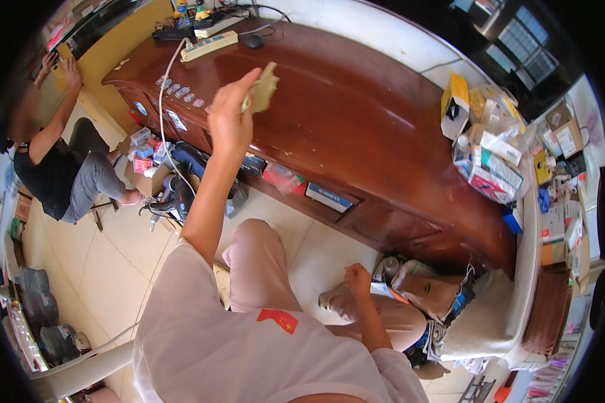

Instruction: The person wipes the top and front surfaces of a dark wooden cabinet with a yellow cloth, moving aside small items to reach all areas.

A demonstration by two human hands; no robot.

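Note:
My left hand (233,108) is raised above the dark red wooden cabinet top (343,106), gripping a yellowish-green cloth (265,90) whose edge sticks out past the fingers. The cloth appears to be off the wood. My right hand (359,278) hovers over my right leg with its fingers curled in, and nothing shows in it. Below the left wrist, the cabinet's front edge carries a row of small stickers (182,92). A white power strip (209,46) lies toward the back left of the top, with a dark computer mouse (253,41) beside it.
A white cable (162,116) hangs over the cabinet's front. Bagged packages (494,161) pile up at its right end. Another person (55,166) sits at left with raised hands. Cartons (151,156) and a paper bag (428,292) crowd the floor near my legs.

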